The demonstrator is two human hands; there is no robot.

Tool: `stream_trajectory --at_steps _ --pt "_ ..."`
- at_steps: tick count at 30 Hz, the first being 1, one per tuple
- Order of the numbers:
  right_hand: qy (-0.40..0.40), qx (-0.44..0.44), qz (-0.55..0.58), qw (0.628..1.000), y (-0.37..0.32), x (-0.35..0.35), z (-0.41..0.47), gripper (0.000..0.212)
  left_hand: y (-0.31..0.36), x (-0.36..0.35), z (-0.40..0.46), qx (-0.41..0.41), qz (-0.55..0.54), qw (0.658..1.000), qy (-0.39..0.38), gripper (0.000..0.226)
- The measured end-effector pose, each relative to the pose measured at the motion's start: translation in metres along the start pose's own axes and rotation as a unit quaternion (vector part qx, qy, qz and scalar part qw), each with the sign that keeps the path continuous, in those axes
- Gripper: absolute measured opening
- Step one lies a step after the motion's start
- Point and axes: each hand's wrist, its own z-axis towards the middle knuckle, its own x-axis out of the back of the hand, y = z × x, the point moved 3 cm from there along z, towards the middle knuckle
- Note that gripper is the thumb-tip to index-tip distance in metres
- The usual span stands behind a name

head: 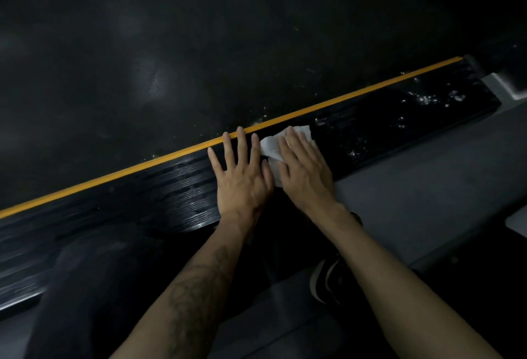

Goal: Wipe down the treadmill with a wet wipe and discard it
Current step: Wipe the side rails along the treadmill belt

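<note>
The wiping is under way, and by the look of the surface it is nowhere near finished. The right hand [303, 165], at the centre of the frame, lies flat with straight fingers pressing a white wet wipe [273, 146] onto the black ribbed side rail [176, 187] of the treadmill, just below the yellow strip [114, 177] that runs diagonally from lower left to upper right. The left hand [242, 176] rests beside it, fingers spread and straight, holding nothing, flat on the same rail. Toward the upper right the rail shows pale specks and smears [425, 99], so that stretch seems to need a pass; the wide dark belt [199, 45] above also carries faint marks. Discarding the wipe is not yet done, and no bin or other container is in view.
</note>
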Motion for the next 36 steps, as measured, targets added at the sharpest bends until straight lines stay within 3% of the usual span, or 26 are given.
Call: stream_trajectory --at_steps 5,10,15,20,23,26,31,36 --pt "-0.012 -0.108 -0.010 0.994 0.017 0.009 0.014 0.071 -0.001 0.000 0.000 0.002 0.003 1.000 0.013 0.070" --pt "-0.023 -0.010 -0.003 1.000 -0.006 -0.001 0.010 0.063 -0.001 -0.002 0.000 -0.003 0.006 1.000 0.009 0.070" --pt "-0.023 -0.102 -0.016 0.994 0.020 0.010 0.031 0.066 -0.001 -0.003 0.001 0.004 0.008 1.000 0.024 0.069" --pt "-0.037 -0.019 -0.016 0.999 0.006 0.000 0.026 0.066 -0.001 -0.005 0.001 0.003 0.008 1.000 0.027 0.067" --pt "-0.049 -0.066 -0.035 0.996 0.026 0.009 0.042 0.065 -0.001 -0.004 0.000 0.003 0.007 1.000 0.025 0.068" --pt "-0.049 -0.109 -0.033 0.992 0.004 0.007 0.041 0.062 0.000 -0.005 0.002 0.003 0.005 1.000 0.020 0.068" --pt "-0.036 0.014 -0.021 0.999 0.009 0.006 0.040 0.059 0.000 -0.005 0.002 -0.001 0.002 1.000 0.024 0.068" --pt "-0.033 -0.069 -0.039 0.996 0.029 0.016 0.059 0.057 0.000 -0.002 0.001 0.003 0.009 1.000 0.023 0.069"
